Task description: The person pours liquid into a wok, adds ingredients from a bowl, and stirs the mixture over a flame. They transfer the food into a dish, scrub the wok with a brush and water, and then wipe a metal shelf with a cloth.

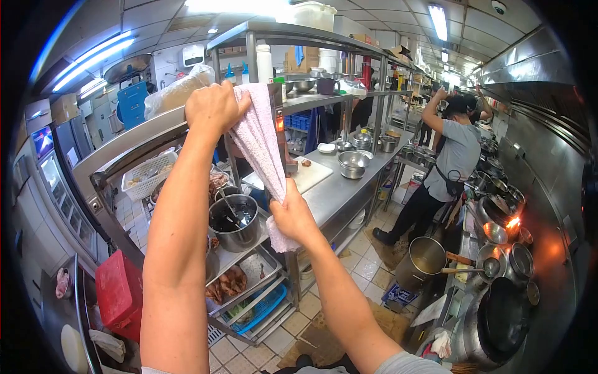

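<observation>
A pale pink towel (263,134) is stretched between my two hands in front of a steel shelf unit. Raised high, my left hand (215,110) is closed round its upper end. Lower down and to the right, my right hand (291,213) grips the towel, and a bunched end hangs below the fist. Behind the towel lies a white cutting board (311,177) with a small brown piece of food on it. Below my hands stands a steel pot (235,232) of dark liquid with a ladle in it.
A tray (252,267) holding browned meat sits under the pot. At the left is a red bin (118,293). A co-worker (455,153) stands at the stoves on the right, near a flame (513,222). A large stockpot (425,258) and a black wok (506,318) are closer to me.
</observation>
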Tool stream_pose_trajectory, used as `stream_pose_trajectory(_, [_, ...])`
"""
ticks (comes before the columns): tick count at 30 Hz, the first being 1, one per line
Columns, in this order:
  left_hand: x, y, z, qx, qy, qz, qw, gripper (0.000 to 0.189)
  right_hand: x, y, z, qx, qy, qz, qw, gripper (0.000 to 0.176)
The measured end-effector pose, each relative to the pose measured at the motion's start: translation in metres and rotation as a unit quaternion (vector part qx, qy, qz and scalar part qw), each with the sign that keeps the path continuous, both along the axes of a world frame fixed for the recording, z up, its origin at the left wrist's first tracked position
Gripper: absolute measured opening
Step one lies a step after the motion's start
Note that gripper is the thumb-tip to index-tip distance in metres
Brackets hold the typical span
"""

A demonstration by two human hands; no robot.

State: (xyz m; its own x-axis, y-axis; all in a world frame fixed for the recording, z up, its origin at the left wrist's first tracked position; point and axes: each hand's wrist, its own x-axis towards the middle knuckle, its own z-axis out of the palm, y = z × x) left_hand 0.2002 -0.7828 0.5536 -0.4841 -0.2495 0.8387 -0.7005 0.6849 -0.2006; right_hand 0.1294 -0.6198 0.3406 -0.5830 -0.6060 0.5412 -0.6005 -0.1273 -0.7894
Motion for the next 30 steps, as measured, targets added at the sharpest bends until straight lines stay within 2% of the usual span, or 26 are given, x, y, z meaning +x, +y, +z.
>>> stream_pose_trajectory(20, [0.0,0.006,0.001,0.003,0.011,0.0,1.0,0.056,-0.007,-0.005,-0.007,0.007,0.004,0.005,1.0,0.048])
stream_pose_trajectory(25, [0.0,0.002,0.0,-0.011,0.004,-0.002,1.0,0.056,-0.006,-0.006,-0.007,-0.013,0.004,0.01,1.0,0.041])
stream_pose_trajectory(30, [-0.001,0.0,-0.002,-0.026,0.012,-0.012,1.0,0.055,-0.003,-0.001,-0.002,-0.017,-0.007,0.021,1.0,0.041])
